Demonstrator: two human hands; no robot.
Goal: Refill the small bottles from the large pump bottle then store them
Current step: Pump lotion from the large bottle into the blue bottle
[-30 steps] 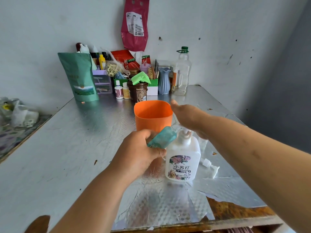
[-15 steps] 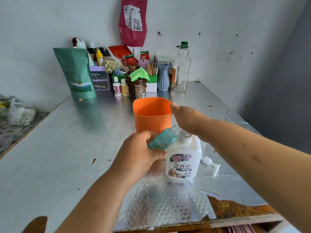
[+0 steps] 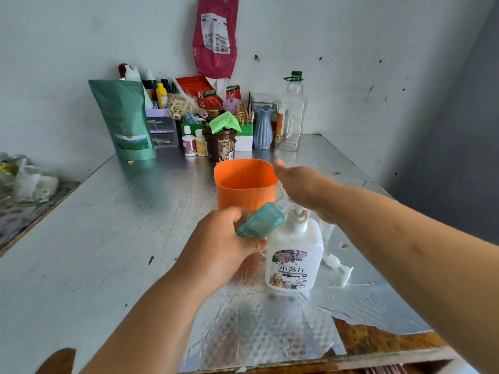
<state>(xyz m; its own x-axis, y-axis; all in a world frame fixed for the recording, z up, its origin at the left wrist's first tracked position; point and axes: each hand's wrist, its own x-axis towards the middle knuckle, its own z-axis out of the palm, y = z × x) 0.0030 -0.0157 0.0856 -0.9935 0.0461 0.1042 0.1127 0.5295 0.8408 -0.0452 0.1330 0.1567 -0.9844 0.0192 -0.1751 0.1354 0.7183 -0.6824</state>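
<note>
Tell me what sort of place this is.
Probably a home storage corner: a foil-covered table against a scuffed bare wall, its back edge crowded with household odds like a green pouch, a blue vase and a small drawer organizer.

Beside the single orange cup [image 3: 244,190] are one pump bottle [image 3: 294,249], one teal bottle [image 3: 260,221] and one loose pump head [image 3: 339,265]. Behind the cup stand two white bottles [image 3: 189,143] [image 3: 201,143], one vase [image 3: 262,128], one jug [image 3: 293,112], one pouch [image 3: 125,120], one tub [image 3: 219,144].
</note>
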